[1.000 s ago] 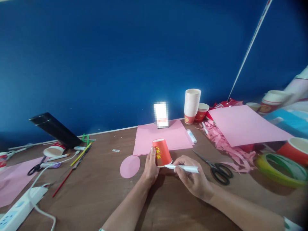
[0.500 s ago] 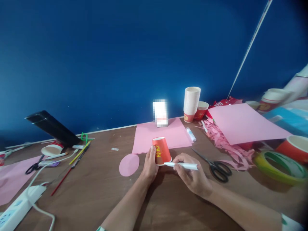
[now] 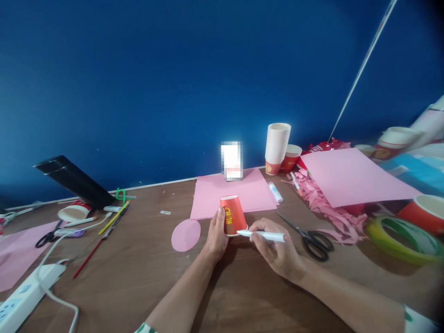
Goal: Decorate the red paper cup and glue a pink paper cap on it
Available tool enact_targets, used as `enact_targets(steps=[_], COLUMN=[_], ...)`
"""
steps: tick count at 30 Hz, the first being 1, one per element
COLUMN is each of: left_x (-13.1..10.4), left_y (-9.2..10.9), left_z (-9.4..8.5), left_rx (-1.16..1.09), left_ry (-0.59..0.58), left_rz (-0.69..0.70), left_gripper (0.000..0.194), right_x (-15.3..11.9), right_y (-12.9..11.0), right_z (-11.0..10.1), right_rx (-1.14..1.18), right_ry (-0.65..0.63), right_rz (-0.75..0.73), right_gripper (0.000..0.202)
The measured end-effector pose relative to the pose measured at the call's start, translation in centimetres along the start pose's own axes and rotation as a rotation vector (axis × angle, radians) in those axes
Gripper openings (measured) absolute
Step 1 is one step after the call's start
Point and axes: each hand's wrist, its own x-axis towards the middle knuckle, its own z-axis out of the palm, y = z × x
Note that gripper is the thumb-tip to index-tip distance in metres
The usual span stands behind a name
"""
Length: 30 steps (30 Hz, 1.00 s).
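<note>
**A:** ok so where's the red cup (image 3: 236,217), and what are the hands up to?

**B:** Middle of the table (image 3: 145,277), just in front of the pink paper (image 3: 208,199). Left hand (image 3: 217,238) is wrapped round one side, thumb up along the wall. Right hand (image 3: 277,253) pinches a white marker (image 3: 268,235) like a pen — tip right at the cup near its wide end, can't tell if it's actually touching.

**A:** What could go wrong?

**B:** My guess: squeeze too hard and a paper cup dents. Hold it too loosely and it could roll under the tip, so a line would skid. That wall's curved, too. Also the scissors (image 3: 303,233) lie just beside the right hand, so a sideways swing might knock them.

**A:** Any brands or writing?

**B:** Yellow lettering on the cup, but it's turned sideways and I can't read it. The tall cup stack (image 3: 278,143) has a yellowish emblem on red — too small to make out. White tube (image 3: 275,192) has a bluish label, also unreadable.
</note>
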Motion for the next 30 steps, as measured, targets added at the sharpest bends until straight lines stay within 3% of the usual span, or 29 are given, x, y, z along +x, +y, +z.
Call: enact_targets(steps=[18,30], left_x=[-0.07,-0.26], left_y=[0.07,0.46], left_z=[0.01,0.51], left_rx=[0.027,-0.007], left_ry=[-0.012,-0.018], left_rz=[-0.001,-0.025], left_gripper=[0.039,0.038], right_x=[-0.05,0.25], right_y=[0.12,-0.48], right_z=[0.18,-0.21], right_rx=[-0.002,-0.005], right_ry=[-0.038,0.005], right_rz=[0.035,0.036], right_gripper=[0.010,0.011])
